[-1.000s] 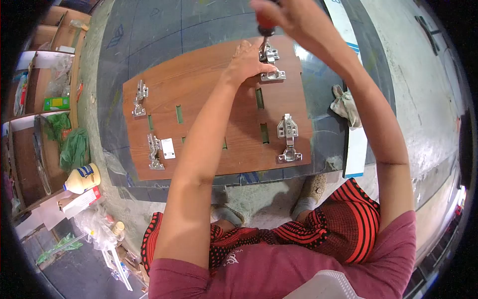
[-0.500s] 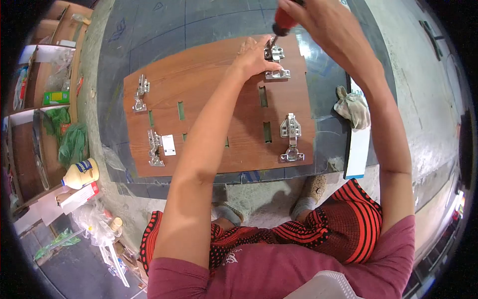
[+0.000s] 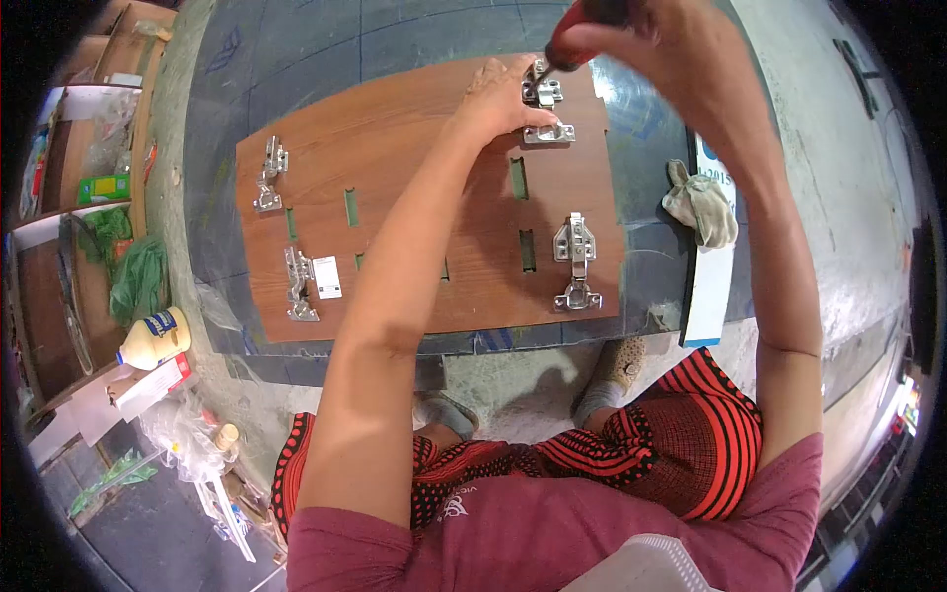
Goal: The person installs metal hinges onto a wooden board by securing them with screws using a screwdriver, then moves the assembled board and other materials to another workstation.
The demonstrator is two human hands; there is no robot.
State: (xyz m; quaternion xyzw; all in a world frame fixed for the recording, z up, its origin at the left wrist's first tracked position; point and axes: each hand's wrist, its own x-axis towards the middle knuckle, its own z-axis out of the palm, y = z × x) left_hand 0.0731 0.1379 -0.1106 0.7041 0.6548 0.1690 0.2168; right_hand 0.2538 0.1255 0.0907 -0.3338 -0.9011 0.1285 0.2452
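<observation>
A brown wooden board (image 3: 395, 118) with several slots lies on the dark table. At its upper right corner, my left hand (image 3: 496, 97) holds a metal cabinet hinge (image 3: 548, 131) against the board, thumb on the near side. My right hand (image 3: 681, 44) grips a red and black screwdriver (image 3: 572, 41), its shaft slanting down to that hinge. The tip is hard to see behind the fingers. More metal hinges sit on the board: one at the lower right (image 3: 576, 264), one at the upper left (image 3: 269, 175) and one at the lower left (image 3: 301, 286).
A white label (image 3: 327, 277) lies beside the lower left hinge. Right of the board, a work glove (image 3: 701, 205) rests on a long white box (image 3: 706, 296) on the table (image 3: 646, 281). Shelves with bags and a yellowish bottle (image 3: 155, 337) stand at left.
The screwdriver has tilted, its handle now lower and further right, and my right hand has turned with it. My left hand stays at the same hinge. The whole view has shifted slightly.
</observation>
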